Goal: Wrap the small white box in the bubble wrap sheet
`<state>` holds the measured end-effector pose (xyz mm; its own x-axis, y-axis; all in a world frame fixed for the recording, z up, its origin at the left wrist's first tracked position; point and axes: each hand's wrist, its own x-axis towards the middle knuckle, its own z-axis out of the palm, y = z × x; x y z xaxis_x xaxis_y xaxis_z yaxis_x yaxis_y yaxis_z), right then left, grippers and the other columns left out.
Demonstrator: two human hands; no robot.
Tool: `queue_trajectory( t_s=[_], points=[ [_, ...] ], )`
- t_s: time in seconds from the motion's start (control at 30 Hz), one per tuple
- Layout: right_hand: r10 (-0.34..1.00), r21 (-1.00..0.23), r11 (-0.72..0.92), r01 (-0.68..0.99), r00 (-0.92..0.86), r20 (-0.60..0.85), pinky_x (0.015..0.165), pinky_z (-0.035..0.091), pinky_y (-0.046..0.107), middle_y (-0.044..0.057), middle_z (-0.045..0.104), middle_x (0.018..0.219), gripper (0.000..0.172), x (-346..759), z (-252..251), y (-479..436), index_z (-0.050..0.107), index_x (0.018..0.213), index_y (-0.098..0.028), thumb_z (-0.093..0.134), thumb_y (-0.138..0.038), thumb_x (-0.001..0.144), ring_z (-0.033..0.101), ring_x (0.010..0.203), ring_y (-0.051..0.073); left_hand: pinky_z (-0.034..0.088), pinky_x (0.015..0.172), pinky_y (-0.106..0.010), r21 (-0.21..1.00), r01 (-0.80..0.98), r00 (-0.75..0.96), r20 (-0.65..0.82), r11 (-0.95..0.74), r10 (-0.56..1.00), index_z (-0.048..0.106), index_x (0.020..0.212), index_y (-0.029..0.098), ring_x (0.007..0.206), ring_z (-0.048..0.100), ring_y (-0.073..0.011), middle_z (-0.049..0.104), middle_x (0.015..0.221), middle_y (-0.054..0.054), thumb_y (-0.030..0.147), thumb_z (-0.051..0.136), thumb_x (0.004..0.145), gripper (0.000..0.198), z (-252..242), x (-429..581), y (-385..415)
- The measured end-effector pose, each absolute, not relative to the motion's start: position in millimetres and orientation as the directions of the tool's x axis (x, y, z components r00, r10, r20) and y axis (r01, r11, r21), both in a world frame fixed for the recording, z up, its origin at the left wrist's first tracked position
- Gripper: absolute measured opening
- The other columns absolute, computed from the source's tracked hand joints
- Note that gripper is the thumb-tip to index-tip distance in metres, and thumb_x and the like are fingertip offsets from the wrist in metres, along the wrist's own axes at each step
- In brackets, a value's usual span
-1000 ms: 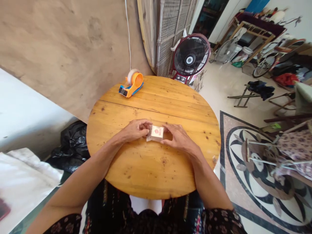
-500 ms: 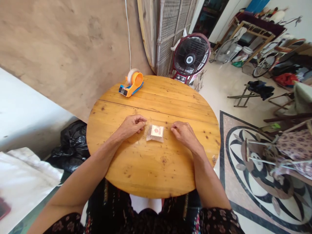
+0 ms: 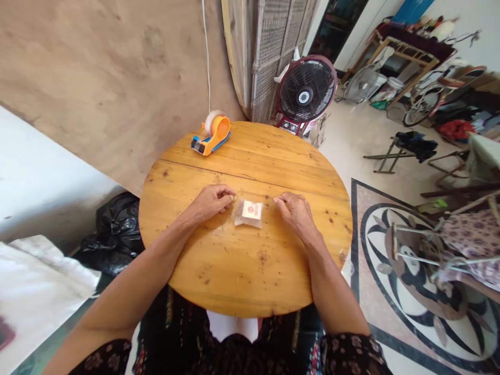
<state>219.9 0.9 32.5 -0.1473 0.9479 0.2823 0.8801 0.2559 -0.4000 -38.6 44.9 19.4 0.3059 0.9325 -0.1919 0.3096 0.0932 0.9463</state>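
A small packet (image 3: pixel 250 212) in clear plastic wrap lies on the round wooden table (image 3: pixel 242 281); a pale label with red print shows on its top. To its left rests my left hand (image 3: pixel 214 200), its fingers curled in loosely with thumb and forefinger close together, and nothing shows in them. On the other side my right hand (image 3: pixel 294 211) lies with its fingers folded in, also with nothing visible in them. Neither hand touches the packet. Near the far left edge of the table stands an orange and blue tape dispenser (image 3: pixel 213 136) with a roll of tape.
A dark red fan (image 3: pixel 307 91) stands just beyond the table's far edge. Wooden board covers the wall at the left, with a black plastic bag (image 3: pixel 117 224) beneath it. A folding stool (image 3: pixel 398 151) and a chair with patterned cloth (image 3: pixel 469 234) are on the right.
My right hand has shifted very slightly. The left hand, the packet and the tape dispenser stay as they were; the view moves a little.
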Motion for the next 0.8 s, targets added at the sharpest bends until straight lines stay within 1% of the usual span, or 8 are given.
queue_trajectory(
  t_s=[0.07,0.17,0.27,0.33,0.43,0.57,0.7,0.8],
  points=[
    [0.940,-0.429,0.275,0.860,-0.146,0.309,0.074,0.040,0.032,0.004,0.066,0.074,0.024,219.2,31.5,1.1,0.061,0.074,-0.020,0.049,-0.030,0.091,0.060,0.071,0.019,0.046,0.048,-0.021,0.943,0.319,0.313,-0.198,0.093,0.929,0.063,0.088,0.016,0.054,0.055,-0.0104,0.062,0.066,0.000,0.034,0.062,0.072,0.024,20.0,-37.8,44.3],
    [0.929,-0.545,0.330,0.771,-0.161,0.334,0.082,0.044,0.034,0.004,0.069,0.085,0.016,216.3,31.4,-0.1,0.062,0.081,-0.021,0.050,-0.026,0.090,0.063,0.082,0.019,0.044,0.048,-0.021,0.944,0.318,0.334,-0.197,0.086,0.922,0.063,0.088,0.016,0.056,0.055,-0.0112,0.062,0.067,-0.001,0.037,0.063,0.072,0.026,21.6,-36.7,43.0],
    [0.920,-0.663,0.379,0.646,-0.188,0.343,0.086,0.047,0.034,0.005,0.069,0.094,0.011,210.1,31.5,-2.3,0.063,0.085,-0.022,0.053,-0.026,0.088,0.064,0.092,0.019,0.043,0.048,-0.021,0.947,0.314,0.351,-0.179,0.065,0.919,0.063,0.087,0.015,0.056,0.054,-0.0113,0.061,0.068,-0.001,0.038,0.064,0.073,0.027,23.1,-36.2,42.0],
    [0.916,-0.698,0.396,0.596,-0.206,0.345,0.090,0.048,0.035,0.006,0.068,0.101,0.010,204.7,30.6,-3.8,0.064,0.088,-0.022,0.056,-0.027,0.087,0.064,0.099,0.020,0.043,0.048,-0.022,0.944,0.327,0.357,-0.165,0.042,0.919,0.064,0.087,0.015,0.056,0.054,-0.0116,0.061,0.067,-0.001,0.040,0.064,0.074,0.028,23.2,-36.3,41.8],
    [0.908,-0.714,0.417,0.562,-0.229,0.350,0.095,0.047,0.037,0.008,0.066,0.109,0.012,197.1,27.8,-5.4,0.065,0.093,-0.021,0.060,-0.028,0.085,0.062,0.105,0.020,0.042,0.049,-0.022,0.931,0.366,0.367,-0.149,0.005,0.918,0.065,0.089,0.015,0.057,0.054,-0.0123,0.061,0.068,-0.001,0.042,0.063,0.075,0.030,20.9,-37.3,42.6],
    [0.901,-0.701,0.432,0.568,-0.232,0.368,0.100,0.045,0.038,0.009,0.064,0.117,0.020,191.3,23.2,-6.4,0.065,0.102,-0.022,0.064,-0.029,0.083,0.059,0.113,0.021,0.041,0.052,-0.022,0.903,0.423,0.396,-0.107,-0.078,0.912,0.067,0.094,0.016,0.061,0.055,-0.0132,0.064,0.072,-0.002,0.045,0.061,0.078,0.034,15.3,-39.5,44.7],
    [0.894,-0.688,0.441,0.576,-0.214,0.393,0.100,0.044,0.040,0.008,0.063,0.119,0.024,190.2,18.6,-4.9,0.064,0.104,-0.022,0.066,-0.031,0.082,0.058,0.114,0.022,0.044,0.062,-0.024,0.875,0.458,0.439,-0.071,-0.155,0.896,0.069,0.096,0.015,0.071,0.058,-0.0156,0.069,0.083,-0.004,0.049,0.059,0.079,0.039,17.8,-39.6,43.4],
    [0.894,-0.685,0.439,0.582,-0.210,0.396,0.100,0.044,0.042,0.008,0.064,0.119,0.025,189.5,15.1,-2.8,0.065,0.104,-0.023,0.068,-0.032,0.081,0.058,0.114,0.023,0.045,0.063,-0.026,0.868,0.469,0.459,-0.082,-0.162,0.885,0.069,0.097,0.014,0.071,0.058,-0.0161,0.069,0.083,-0.004,0.050,0.057,0.079,0.041,23.2,-38.1,40.7]
  ],
)
